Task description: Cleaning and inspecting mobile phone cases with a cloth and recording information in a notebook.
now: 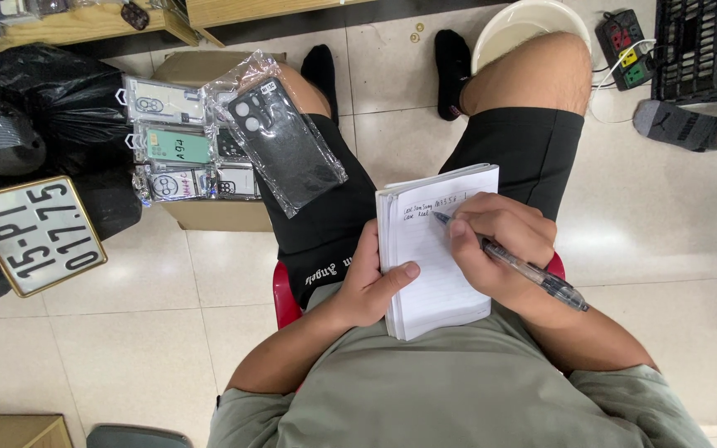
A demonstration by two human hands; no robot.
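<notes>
- Right hand (504, 241) was closed round a clear-barrelled blue pen (524, 267); tip touched the top lines of the page.
- Left hand (371, 282) gripped the small lined notepad (433, 253) at its left edge, thumb lying across the page, fingers hidden under the pad.
- Notepad rested on the lap betw. both hands, over black shorts (524, 153); a few handwritten lines showed at the top, rest of page blank.
- Black phone case (284, 141) in a clear sleeve lay tilted on the left thigh, overlapping the box edge.
- Cardboard box (217, 214), just left of the thigh, carried several packaged phone cases (178, 145).
- Red stool (285, 294) showed under the seated person.
- Tiled floor (126, 332); white basin (524, 21) and power strip (624, 46) lay beyond the knees.
</notes>
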